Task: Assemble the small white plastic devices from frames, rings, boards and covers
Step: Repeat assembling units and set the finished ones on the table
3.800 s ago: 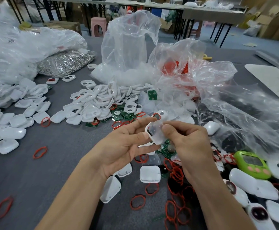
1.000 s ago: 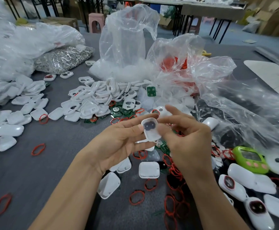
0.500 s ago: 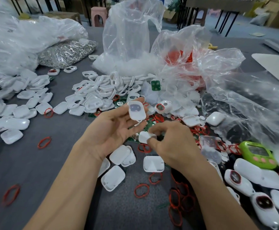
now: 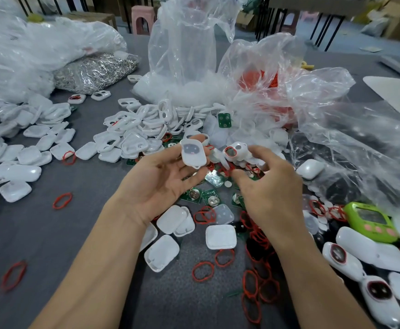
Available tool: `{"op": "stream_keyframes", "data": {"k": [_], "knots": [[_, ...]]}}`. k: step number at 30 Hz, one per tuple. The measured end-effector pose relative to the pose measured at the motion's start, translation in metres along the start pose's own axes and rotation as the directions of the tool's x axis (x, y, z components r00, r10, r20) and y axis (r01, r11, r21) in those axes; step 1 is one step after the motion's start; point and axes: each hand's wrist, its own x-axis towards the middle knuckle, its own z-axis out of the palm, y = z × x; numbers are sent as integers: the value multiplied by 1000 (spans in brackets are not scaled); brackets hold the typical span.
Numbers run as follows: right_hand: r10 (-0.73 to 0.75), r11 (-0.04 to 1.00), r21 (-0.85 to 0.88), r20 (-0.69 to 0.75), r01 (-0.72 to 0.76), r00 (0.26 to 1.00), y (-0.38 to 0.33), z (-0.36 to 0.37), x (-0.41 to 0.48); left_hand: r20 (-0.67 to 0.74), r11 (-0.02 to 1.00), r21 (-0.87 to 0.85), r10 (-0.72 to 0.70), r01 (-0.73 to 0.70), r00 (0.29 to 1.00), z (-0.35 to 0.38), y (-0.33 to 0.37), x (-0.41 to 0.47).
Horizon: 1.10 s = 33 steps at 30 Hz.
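My left hand [image 4: 165, 184] lies palm up and pinches a small white device body [image 4: 193, 153] at its fingertips; a dark shape shows through its translucent face. To the right, my right hand [image 4: 270, 188] hovers over the parts pile with fingers curved and spread. Its index fingertip reaches a white frame with a red ring [image 4: 233, 151], and its thumb is by loose red rings. I see nothing held in it. Green boards [image 4: 194, 194] lie under both hands. White covers [image 4: 220, 236] lie nearer to me.
A heap of white frames [image 4: 132, 129] sits beyond my left hand, with covers [image 4: 37, 131] spread far left. Red rings [image 4: 260, 281] scatter at lower right beside assembled devices [image 4: 379, 290] and a green gadget [image 4: 370, 222]. Crumpled plastic bags [image 4: 189, 43] fill the back of the grey table [image 4: 51, 233].
My right hand let go of the device and dropped to the pile, pinched a small white piece, then moved forward to the ringed frame. My left hand kept the device and lifted it slightly.
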Motion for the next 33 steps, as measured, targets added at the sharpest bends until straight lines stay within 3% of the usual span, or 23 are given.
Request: {"op": "stream_keyframes", "data": {"k": [2, 7, 11, 15, 17, 19, 21, 24, 30, 33], "knots": [[-65, 996, -61, 19, 66, 998, -1, 4, -1, -2, 1000, -2, 0, 0, 1000, 0, 0, 0], [-180, 940, -230, 290, 252, 940, -4, 25, -7, 0, 1000, -6, 0, 0, 1000, 0, 1, 0], [-209, 926, -264, 233, 269, 950, -2, 28, -4, 1, 1000, -1, -4, 4, 1000, 0, 0, -1], [-147, 987, -58, 62, 150, 987, 4, 22, -2, 0, 1000, -3, -7, 7, 1000, 0, -1, 0], [25, 966, 256, 49, -37, 998, 5, 14, 1, -3, 1000, -8, -9, 9, 1000, 0, -2, 0], [168, 756, 605, 193, -252, 967, 0, 6, 2, -6, 1000, 0, -11, 11, 1000, 2, -1, 0], [201, 552, 746, 314, -372, 928, -3, 1, 2, -5, 1000, 14, -12, 12, 1000, 3, -2, 1], [224, 438, 787, 372, -434, 901, -4, -2, 4, 8, 999, 36, -22, 22, 1000, 4, -4, 2], [218, 604, 709, 293, -364, 931, 1, -11, 8, 25, 999, 40, -37, 36, 999, 4, -5, 1], [202, 595, 707, 330, -383, 922, 5, -15, 10, 41, 997, 55, -59, 57, 997, 4, -7, 1]]}}
